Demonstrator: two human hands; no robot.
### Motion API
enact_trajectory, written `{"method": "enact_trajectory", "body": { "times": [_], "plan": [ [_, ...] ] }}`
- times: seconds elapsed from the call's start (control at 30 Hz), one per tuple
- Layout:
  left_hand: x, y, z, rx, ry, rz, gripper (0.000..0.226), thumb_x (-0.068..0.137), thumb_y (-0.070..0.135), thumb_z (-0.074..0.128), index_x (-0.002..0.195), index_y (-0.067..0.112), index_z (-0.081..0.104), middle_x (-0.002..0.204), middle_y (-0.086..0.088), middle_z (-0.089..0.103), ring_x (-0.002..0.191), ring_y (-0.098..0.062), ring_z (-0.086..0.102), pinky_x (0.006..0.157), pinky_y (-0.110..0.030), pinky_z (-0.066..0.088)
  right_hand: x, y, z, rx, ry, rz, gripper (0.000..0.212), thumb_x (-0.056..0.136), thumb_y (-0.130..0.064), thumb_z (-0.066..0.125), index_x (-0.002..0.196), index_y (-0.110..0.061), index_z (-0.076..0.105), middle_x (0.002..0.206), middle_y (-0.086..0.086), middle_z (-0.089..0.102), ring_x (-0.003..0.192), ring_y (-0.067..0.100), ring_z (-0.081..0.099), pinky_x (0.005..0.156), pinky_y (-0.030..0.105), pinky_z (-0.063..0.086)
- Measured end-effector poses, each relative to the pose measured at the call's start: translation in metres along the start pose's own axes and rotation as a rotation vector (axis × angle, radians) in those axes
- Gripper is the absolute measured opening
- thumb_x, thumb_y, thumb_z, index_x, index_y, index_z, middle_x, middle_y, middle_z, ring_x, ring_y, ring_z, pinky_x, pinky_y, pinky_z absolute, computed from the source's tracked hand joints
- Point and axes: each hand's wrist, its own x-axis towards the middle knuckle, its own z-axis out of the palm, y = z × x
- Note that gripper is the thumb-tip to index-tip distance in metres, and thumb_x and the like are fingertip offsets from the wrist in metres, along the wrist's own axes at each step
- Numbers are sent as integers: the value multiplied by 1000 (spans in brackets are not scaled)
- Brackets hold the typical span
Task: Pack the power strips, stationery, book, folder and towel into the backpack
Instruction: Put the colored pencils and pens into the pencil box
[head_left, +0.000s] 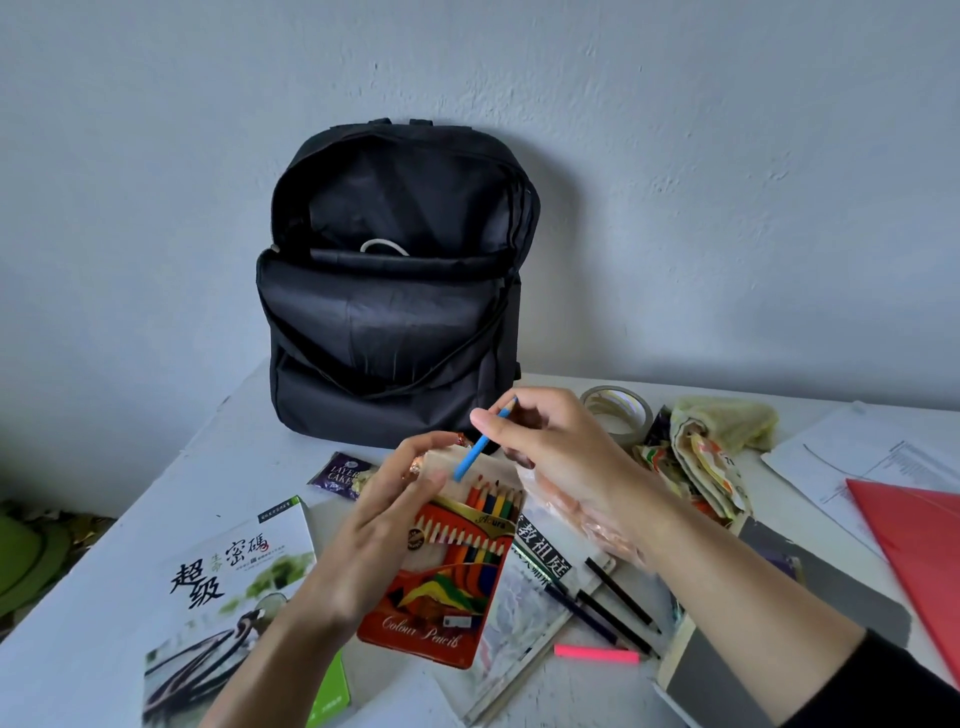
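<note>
Hands meet just in front of the backpack (395, 280), which stands unzipped against the wall (727, 156) at the back of the bench (104, 571). The left hand (384, 499) grips the open top of the tilted colour pencil box (441, 587), while the right hand (550, 441) pinches a blue pencil (480, 447) whose lower end sits right at the box's mouth. On the bench around them lie a book (228, 597) beside the left forearm, dark pens (618, 597) and a pink highlighter (596, 653) below the right wrist, and further right a tape roll (618, 408), a crumpled towel (727, 421) and a red folder (919, 551).
</note>
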Motion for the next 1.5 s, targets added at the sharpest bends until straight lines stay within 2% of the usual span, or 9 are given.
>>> {"method": "enact_trajectory", "body": {
  "times": [0.13, 0.23, 0.37, 0.53, 0.63, 0.93, 1.1, 1.23, 1.5],
  "plan": [
    [2, 1, 2, -6, -12, 18, 29, 107, 30, 46, 129, 44, 59, 109, -8, 75, 94, -29, 77, 82, -44, 64, 5, 6, 7, -214, -38, 26, 43, 95, -57, 57, 80, -16, 56, 60, -9, 51, 65, 10, 53, 76, 44, 53],
    [4, 2, 3, -8, -14, 29, 29, 106, 30, 47, 129, 43, 60, 110, -8, 75, 95, -30, 77, 87, -49, 62, 4, 4, 10, -381, -16, -6, 49, 105, -53, 43, 70, -18, 46, 57, -10, 46, 57, 2, 45, 62, 23, 39],
    [7, 3, 6, -39, -30, 17, 27, 106, 29, 47, 125, 43, 62, 107, -8, 77, 97, -32, 76, 91, -52, 61, 4, 2, 11, -486, -1, -77, 54, 105, -50, 45, 62, -19, 40, 51, -7, 43, 52, 6, 42, 53, 24, 32],
    [10, 4, 7, -51, -19, 18, 26, 103, 32, 51, 116, 50, 65, 102, 2, 77, 95, -26, 77, 83, -43, 64, 6, 3, 8, -453, -3, -119, 56, 100, -59, 51, 69, -12, 53, 59, 2, 51, 56, 14, 48, 57, 35, 39],
    [10, 3, 6, -40, -21, 22, 27, 103, 33, 51, 110, 55, 64, 100, 6, 77, 94, -23, 77, 83, -41, 63, 5, 1, 9, -425, 33, -129, 51, 95, -58, 60, 67, -16, 55, 55, -2, 51, 54, 9, 47, 52, 23, 34],
    [5, 1, 0, -137, -55, 3, 27, 103, 28, 53, 126, 38, 63, 110, -15, 76, 98, -37, 76, 90, -57, 60, 0, 9, 14, -474, 35, -275, 48, 84, -46, 79, 60, -16, 50, 52, -8, 40, 56, 9, 38, 54, 28, 29],
    [9, -10, -2, -97, -107, -31, 54, 91, 6, 72, 135, 35, 57, 112, -17, 74, 97, -41, 75, 80, -47, 64, -6, 12, 12, -440, -27, -197, 56, 74, -55, 84, 67, -11, 50, 53, -9, 42, 55, 8, 35, 55, 26, 29],
    [14, -17, -1, -32, -81, -48, 52, 95, 7, 65, 135, 39, 54, 109, -11, 77, 94, -34, 77, 79, -46, 64, -10, 15, 5, -336, 17, -136, 43, 90, -53, 70, 74, -15, 58, 62, 1, 55, 58, 3, 45, 58, 23, 36],
    [16, -27, 1, 29, -101, -29, 53, 95, 5, 65, 131, 43, 56, 110, -6, 76, 93, -29, 78, 72, -39, 65, -15, 17, -2, -394, -46, -81, 29, 80, -42, 83, 80, -22, 64, 62, -11, 53, 58, 1, 45, 58, 25, 36]
  ]
}}
